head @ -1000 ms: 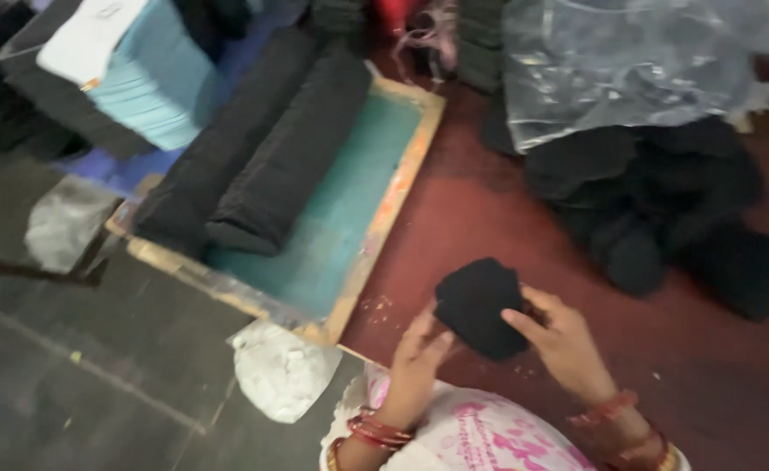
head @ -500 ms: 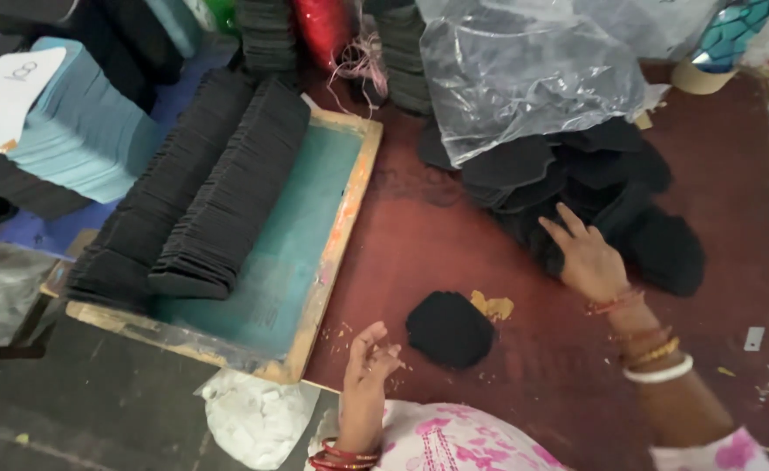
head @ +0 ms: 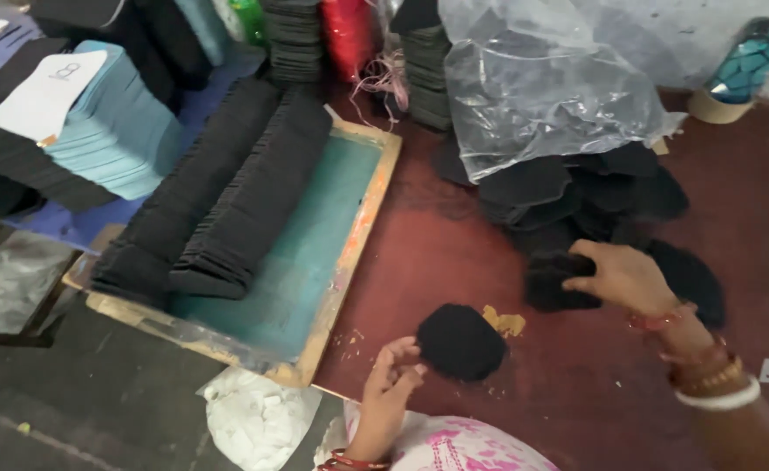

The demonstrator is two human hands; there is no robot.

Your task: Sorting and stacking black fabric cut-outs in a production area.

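**Two hands, a lot of black felt-looking pieces**

Starting at the fingers: the right hand (head: pixel 622 277) has its fingers curled over the edge of a small stack of black fuzzy pieces (head: pixel 557 281), thumb on the near side, so it's gripping that bunch. That stack sits on the dark red table (head: pixel 437 244), right at the front edge of a bigger heap of black pieces (head: pixel 576 196) spilling out from under a crumpled clear plastic bag (head: pixel 541 96). Wrist has a bunch of bangles (head: pixel 703 371) on it, red, gold and white ones.

The left hand (head: pixel 391 377) is down near the bottom of the view, fingers loosely bent and not holding anything. Its fingertips are just beside a single rounded black piece (head: pixel 459 342) lying flat on the table, maybe barely touching the edge, hard to say. A yellowish scrap (head: pixel 505 323) lies right next to that piece.

Further out to the left there's a wooden-framed screen with teal mesh (head: pixel 315 253), and two long rows of black pieces (head: pixel 227 201) stacked on edge lie across it. Beyond that a pale blue stack (head: pixel 114 139) with a white card on top. Upright black stacks (head: pixel 293 39) and a red spool (head: pixel 350 35) at the back, a white crumpled bag (head: pixel 254 419) on the grey floor below the table
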